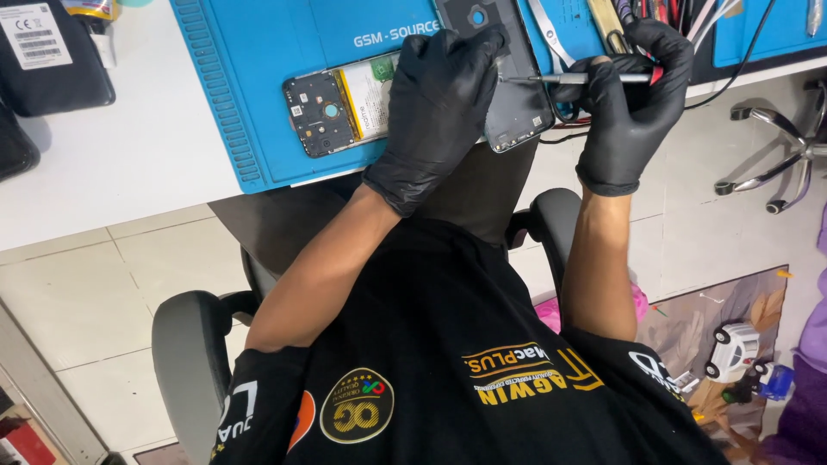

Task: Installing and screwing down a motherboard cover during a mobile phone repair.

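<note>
Two black-gloved hands work at the bench's near edge: the left hand (444,90) presses flat, fingers spread, steadying the opened phone (345,103) on the blue mat (233,77); the right hand (633,90) pinches a slim screwdriver (577,78), tip on the dark back cover (517,108). Beyond, tweezers (551,34) lie ready.

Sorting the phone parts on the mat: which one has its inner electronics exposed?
The opened phone body left of the left hand, showing battery and board; the dark grey back cover shows only plain shell.

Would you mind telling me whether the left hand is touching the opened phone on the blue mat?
Touching. The head view shows the left hand pressed flat on the phone, its gloved fingers covering the phone's right half with no gap visible.
</note>
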